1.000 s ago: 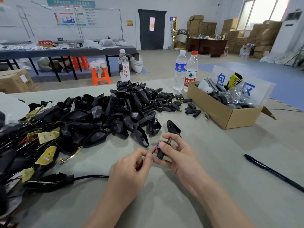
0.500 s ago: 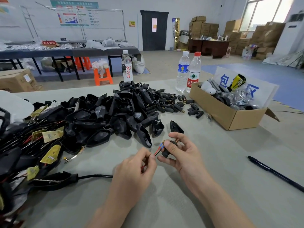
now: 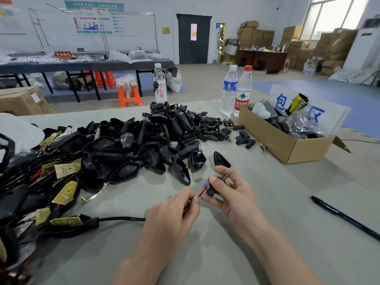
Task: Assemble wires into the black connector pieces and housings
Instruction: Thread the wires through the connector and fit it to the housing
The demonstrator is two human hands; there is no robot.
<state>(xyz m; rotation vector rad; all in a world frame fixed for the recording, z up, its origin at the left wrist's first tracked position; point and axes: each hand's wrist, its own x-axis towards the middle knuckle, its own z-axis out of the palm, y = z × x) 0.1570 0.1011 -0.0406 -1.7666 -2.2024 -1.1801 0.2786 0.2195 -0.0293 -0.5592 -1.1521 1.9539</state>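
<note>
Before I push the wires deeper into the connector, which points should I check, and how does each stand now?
1. Right hand grips the black connector piece: ok.
2. Left hand pinches the wires close to the connector: ok.
3. Red and blue wires reach the connector opening: ok.
4. Wires seated fully inside: cannot tell, the fingers hide it.
5. Black cable lies flat on the table, unlooped: ok.
6. Loose black housing lies just beyond the right hand: ok.
</note>
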